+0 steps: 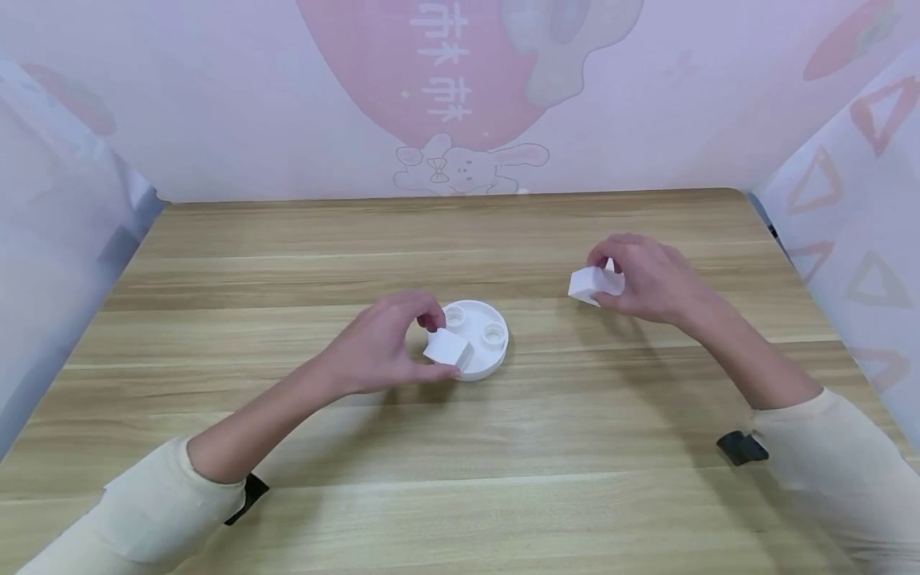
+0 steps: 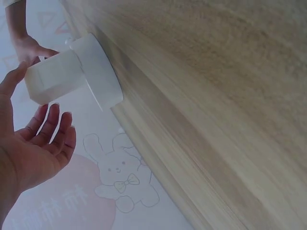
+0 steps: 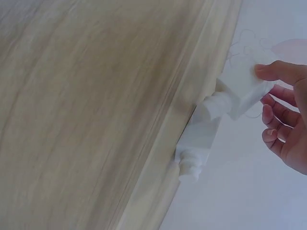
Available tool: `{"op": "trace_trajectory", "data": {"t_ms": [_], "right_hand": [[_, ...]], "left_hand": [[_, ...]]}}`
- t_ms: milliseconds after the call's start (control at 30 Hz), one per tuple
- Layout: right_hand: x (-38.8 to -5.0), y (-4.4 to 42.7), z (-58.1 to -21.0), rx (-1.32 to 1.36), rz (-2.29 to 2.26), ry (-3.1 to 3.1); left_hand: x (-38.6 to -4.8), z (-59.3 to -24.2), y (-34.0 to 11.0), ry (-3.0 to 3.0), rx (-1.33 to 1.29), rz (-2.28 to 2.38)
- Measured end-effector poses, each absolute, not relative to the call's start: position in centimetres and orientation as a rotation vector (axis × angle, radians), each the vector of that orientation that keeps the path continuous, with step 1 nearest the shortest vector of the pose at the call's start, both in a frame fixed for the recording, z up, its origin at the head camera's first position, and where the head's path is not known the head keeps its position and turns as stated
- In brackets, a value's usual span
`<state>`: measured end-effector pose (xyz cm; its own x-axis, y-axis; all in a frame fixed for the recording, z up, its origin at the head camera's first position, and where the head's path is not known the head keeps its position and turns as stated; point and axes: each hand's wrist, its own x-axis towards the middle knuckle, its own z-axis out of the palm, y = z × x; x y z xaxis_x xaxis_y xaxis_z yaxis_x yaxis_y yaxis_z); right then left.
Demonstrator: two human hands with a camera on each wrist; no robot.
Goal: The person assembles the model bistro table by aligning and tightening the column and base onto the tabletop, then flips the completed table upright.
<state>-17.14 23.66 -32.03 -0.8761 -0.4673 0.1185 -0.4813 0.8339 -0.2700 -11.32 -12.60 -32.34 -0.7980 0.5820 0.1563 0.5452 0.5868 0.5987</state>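
Cream cloth sleeve [image 1: 144, 511] nearest, I have the left hand [image 1: 381, 343] curled round a white plastic-looking block [image 1: 447, 348], apparently against a round white base [image 1: 477, 365] on the wood-grain bench [image 1: 503, 479]; two raised rings [image 1: 494, 335] stand bare. Rightward, the right hand [image 1: 647, 279] pinches another white block [image 1: 589, 283], well apart. I judge it partway: one piece nearly placed, one left.

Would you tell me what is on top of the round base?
A white block and two rings show on the base; whatever the block covers beneath cannot be seen.
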Motion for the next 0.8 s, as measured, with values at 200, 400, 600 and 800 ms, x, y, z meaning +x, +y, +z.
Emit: {"op": "trace_trajectory", "data": {"t_ms": [200, 400, 600, 800], "right_hand": [[-16.8, 22.9, -31.5, 0.791, 0.556, -2.887], [-16.5, 22.4, -31.2, 0.792, 0.610, -2.832], [-16.5, 22.0, -31.4, 0.826, 0.706, -2.732], [-16.7, 21.7, -31.4, 0.861, 0.839, -2.636]], "left_hand": [[-11.4, -32.2, -12.7, 2.731, 0.939, 1.049], [-12.0, -32.2, -13.2, 2.697, 0.922, 1.095], [-12.7, -32.3, -13.5, 2.663, 0.981, 1.128], [-13.5, -32.5, -13.7, 2.666, 0.960, 1.124]]}}
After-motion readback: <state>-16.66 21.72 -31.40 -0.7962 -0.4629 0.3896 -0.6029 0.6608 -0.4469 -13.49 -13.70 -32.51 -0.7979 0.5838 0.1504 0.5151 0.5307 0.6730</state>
